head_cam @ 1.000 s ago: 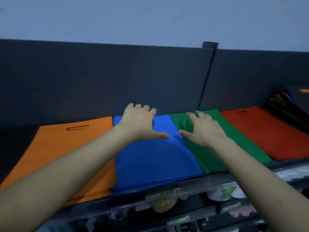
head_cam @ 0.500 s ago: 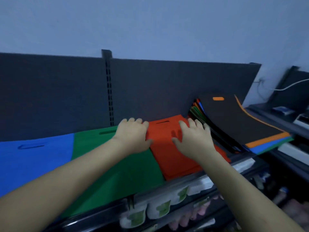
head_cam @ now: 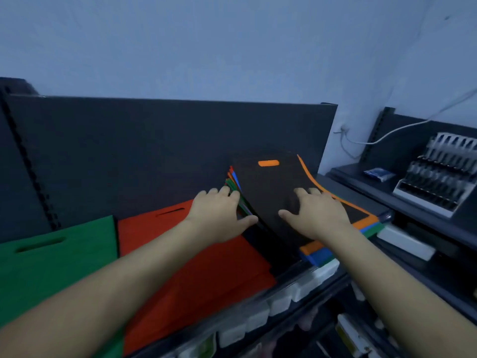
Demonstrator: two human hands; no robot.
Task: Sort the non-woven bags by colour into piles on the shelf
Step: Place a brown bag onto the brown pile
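A mixed stack of bags (head_cam: 366,223) leans against the shelf's dark back panel at the right, with a black bag (head_cam: 268,192) on top and orange, blue and green edges showing beneath. My right hand (head_cam: 315,215) rests flat on the black bag, fingers spread. At the stack's left edge, my left hand (head_cam: 219,215) touches the coloured bag edges with straight fingers. To the left, a red pile (head_cam: 206,275) and a green pile (head_cam: 51,259) lie flat on the shelf.
The shelf's front rail (head_cam: 258,306) carries white price-tag holders. To the right, another shelf holds a grey rack (head_cam: 436,177), a small blue packet (head_cam: 378,174) and a white cable (head_cam: 402,129). Goods sit on lower shelves.
The view swung right, past the orange and blue piles. Both hands travelled right from the blue and green piles, over the red pile, onto the mixed stack.
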